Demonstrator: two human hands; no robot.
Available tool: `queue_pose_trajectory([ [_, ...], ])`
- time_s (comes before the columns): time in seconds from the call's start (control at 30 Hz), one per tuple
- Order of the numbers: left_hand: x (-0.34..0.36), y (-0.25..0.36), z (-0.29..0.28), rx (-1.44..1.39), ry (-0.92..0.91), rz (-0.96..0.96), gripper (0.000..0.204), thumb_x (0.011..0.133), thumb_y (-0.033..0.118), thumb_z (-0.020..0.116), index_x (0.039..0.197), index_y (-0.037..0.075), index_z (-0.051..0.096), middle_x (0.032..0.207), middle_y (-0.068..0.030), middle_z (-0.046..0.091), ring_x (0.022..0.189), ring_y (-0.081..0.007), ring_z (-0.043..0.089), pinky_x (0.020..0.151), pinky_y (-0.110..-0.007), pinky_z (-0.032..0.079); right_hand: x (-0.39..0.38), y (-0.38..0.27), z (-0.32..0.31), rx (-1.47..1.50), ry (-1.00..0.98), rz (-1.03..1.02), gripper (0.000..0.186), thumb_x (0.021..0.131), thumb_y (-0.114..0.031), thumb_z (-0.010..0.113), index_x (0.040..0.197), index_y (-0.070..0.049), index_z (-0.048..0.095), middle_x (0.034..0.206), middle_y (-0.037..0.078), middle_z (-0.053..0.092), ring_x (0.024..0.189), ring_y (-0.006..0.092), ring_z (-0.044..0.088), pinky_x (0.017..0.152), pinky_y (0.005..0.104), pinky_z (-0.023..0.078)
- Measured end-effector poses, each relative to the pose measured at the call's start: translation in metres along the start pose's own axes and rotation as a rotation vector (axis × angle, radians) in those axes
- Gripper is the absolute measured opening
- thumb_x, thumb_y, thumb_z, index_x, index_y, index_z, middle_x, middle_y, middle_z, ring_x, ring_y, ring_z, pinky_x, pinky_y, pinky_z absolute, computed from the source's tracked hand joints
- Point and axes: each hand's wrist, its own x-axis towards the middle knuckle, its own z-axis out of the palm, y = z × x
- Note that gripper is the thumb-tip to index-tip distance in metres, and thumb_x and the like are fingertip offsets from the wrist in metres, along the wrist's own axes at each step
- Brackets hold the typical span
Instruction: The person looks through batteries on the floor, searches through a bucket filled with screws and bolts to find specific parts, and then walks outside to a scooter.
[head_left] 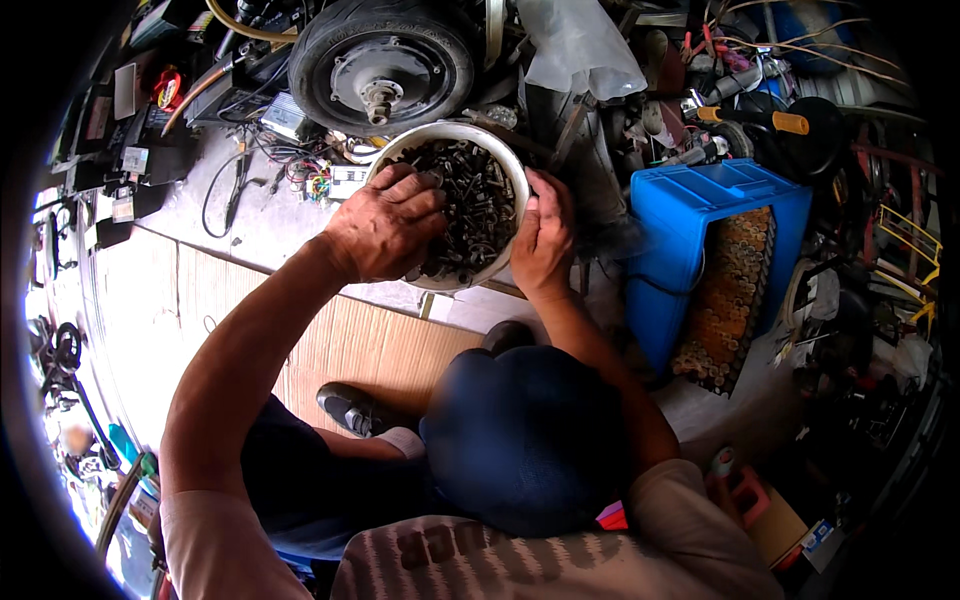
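The one pale bucket [512, 178] stood on the floor just above the middle of the view. Its round mouth faced up toward the eye, and its long axis ran from that mouth down toward the floor. The dark metal bits [478, 195] inside, many of them bolt-like, pointed every way, with no shared direction; they were too many and too small to count.

Reckoned on a clock face about the bucket, there was one wheel [335, 75] with a black tyre at 11 o'clock, touching or nearly touching the rim, its axle stub toward the bucket. One clear plastic bag [580, 50] lay at 1 o'clock. One blue crate [655, 220] sat between 3 and 4, a brown knobbly panel [728, 285] in its opening. Two dark shoes [350, 408] showed below, and a cardboard sheet [325, 350] lay toward 7.

The left hand [390, 222] came over the rim at 9 o'clock, back upward, its fingers close together and curled down among the bits; the tips were hidden, so I could not tell what they pinched. The right hand [545, 235] touched the bucket's outside at 3 o'clock, thumb by the rim and fingers a little apart; how firmly it gripped, I could not tell.
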Motion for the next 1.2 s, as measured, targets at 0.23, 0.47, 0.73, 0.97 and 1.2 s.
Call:
queue_pose_trajectory([
  [0.23, -0.001, -0.003, -0.004, -0.075, 0.016, -0.037, 0.025, 0.078, 0.025, 0.076, 0.098, 0.011, 0.071, 0.121, -0.0099, 0.064, 0.118, -0.034, 0.061, 0.11, -0.05, 0.044, -0.001, 0.002, 0.005, -0.006, 0.008, -0.03, 0.032, 0.105, -0.005, 0.045, 0.133, 0.002, 0.06, 0.126, 0.024, 0.061, 0.115, 0.0433, 0.06, 0.101, 0.0479, 0.049],
  [0.47, 0.005, 0.002, -0.017, -0.093, -0.005, -0.052, 0.024, 0.082, 0.022, 0.076, 0.102, 0.009, 0.073, 0.121, -0.0109, 0.067, 0.12, -0.032, 0.062, 0.109, -0.052, 0.045, -0.001, 0.002, 0.005, -0.029, 0.014, -0.025, 0.033, 0.106, -0.005, 0.043, 0.133, 0.002, 0.06, 0.125, 0.023, 0.063, 0.116, 0.0402, 0.061, 0.103, 0.0453, 0.048],
  [0.73, 0.006, 0.007, -0.02, -0.124, -0.025, -0.111, 0.025, 0.082, 0.019, 0.076, 0.103, 0.006, 0.074, 0.116, -0.0107, 0.07, 0.12, -0.0318, 0.062, 0.11, -0.052, 0.044, 0.001, -0.001, 0.003, -0.018, -0.001, -0.007, 0.033, 0.106, -0.004, 0.042, 0.134, 0.003, 0.06, 0.127, 0.023, 0.062, 0.118, 0.0405, 0.06, 0.105, 0.0453, 0.047],
  [0.97, 0.011, 0.008, -0.023, -0.151, -0.023, -0.129, 0.024, 0.08, 0.018, 0.077, 0.101, 0.006, 0.075, 0.116, -0.0107, 0.07, 0.118, -0.0319, 0.063, 0.106, -0.05, 0.045, 0.001, 0.002, 0.003, 0.003, -0.008, -0.009, 0.034, 0.106, -0.004, 0.042, 0.134, 0.003, 0.06, 0.127, 0.023, 0.062, 0.118, 0.0401, 0.06, 0.105, 0.0453, 0.046],
  [1.2, 0.015, 0.006, -0.023, -0.171, -0.038, -0.143, 0.024, 0.079, 0.016, 0.077, 0.101, 0.007, 0.075, 0.117, -0.0115, 0.069, 0.116, -0.0325, 0.063, 0.102, -0.05, 0.048, 0.001, 0.003, 0.003, 0.016, -0.012, -0.005, 0.033, 0.104, -0.004, 0.046, 0.134, 0.0, 0.058, 0.128, 0.022, 0.061, 0.116, 0.0408, 0.058, 0.102, 0.0471, 0.047],
])
